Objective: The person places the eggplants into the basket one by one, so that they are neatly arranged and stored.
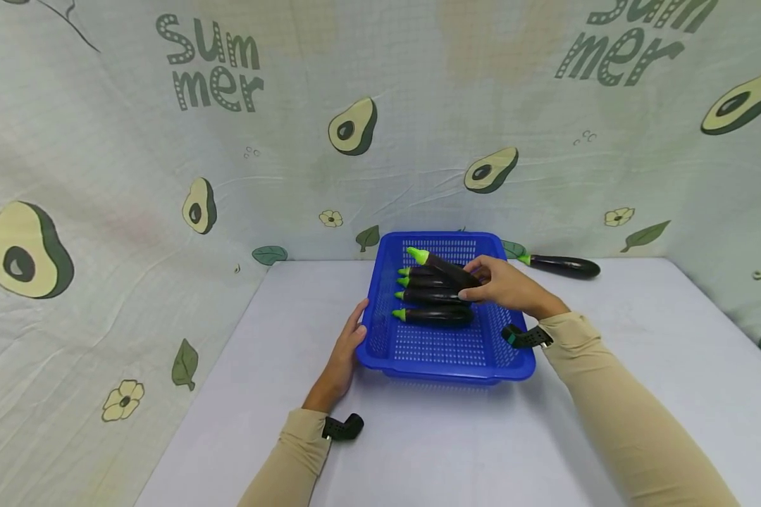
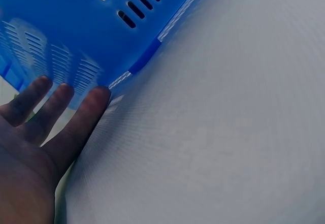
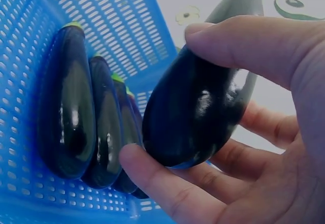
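A dark purple eggplant (image 1: 445, 267) with a bright green stem end is pinched in my right hand (image 1: 502, 287), tilted above the blue plastic basket (image 1: 440, 350). In the right wrist view, the thumb and fingers grip the held eggplant (image 3: 198, 102) near its thick end. Several other eggplants (image 1: 436, 315) lie side by side inside the basket, green ends to the left. At the basket's left side, my left hand (image 1: 342, 355) touches the outer wall. The left wrist view has its fairly straight fingers (image 2: 84, 115) against the slotted blue side.
Another eggplant (image 1: 564, 266) lies on the white table (image 1: 431, 443), behind and right of the basket near the back edge. A pale cloth (image 1: 412, 84) printed with avocados and leaves hangs behind. Black straps (image 1: 525, 336) circle both wrists.
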Tool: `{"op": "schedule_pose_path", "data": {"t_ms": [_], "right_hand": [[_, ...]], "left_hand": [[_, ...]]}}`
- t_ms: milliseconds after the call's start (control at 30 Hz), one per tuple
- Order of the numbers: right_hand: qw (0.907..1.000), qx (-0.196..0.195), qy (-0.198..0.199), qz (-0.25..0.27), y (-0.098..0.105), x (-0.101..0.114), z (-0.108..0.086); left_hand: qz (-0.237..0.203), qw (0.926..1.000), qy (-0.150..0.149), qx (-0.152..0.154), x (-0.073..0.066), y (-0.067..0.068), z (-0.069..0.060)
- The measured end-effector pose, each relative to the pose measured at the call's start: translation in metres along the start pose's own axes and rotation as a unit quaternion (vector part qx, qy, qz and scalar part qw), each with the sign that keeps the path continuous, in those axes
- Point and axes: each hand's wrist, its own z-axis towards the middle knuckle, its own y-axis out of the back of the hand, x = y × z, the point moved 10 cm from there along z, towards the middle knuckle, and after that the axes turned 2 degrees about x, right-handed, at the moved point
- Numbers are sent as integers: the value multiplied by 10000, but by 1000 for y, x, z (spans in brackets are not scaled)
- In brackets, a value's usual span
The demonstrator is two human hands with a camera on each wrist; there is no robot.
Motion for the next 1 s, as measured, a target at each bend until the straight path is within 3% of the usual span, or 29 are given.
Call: {"op": "schedule_pose_path", "data": {"t_ms": [233,433,667,1000], "right_hand": [[9996,273,23,-42,-8,2,1],[9973,169,49,-707,-8,1,0],[9936,118,26,-1123,-11,-1,3],[9919,301,51,-1233,-18,0,3]], "left_hand": [[-63,10000,29,34,-1,-2,1],[-75,9999,26,71,-2,-4,2],[-118,9999,-7,73,-5,-5,2],[40,10000,69,38,-2,-2,-1]]}}
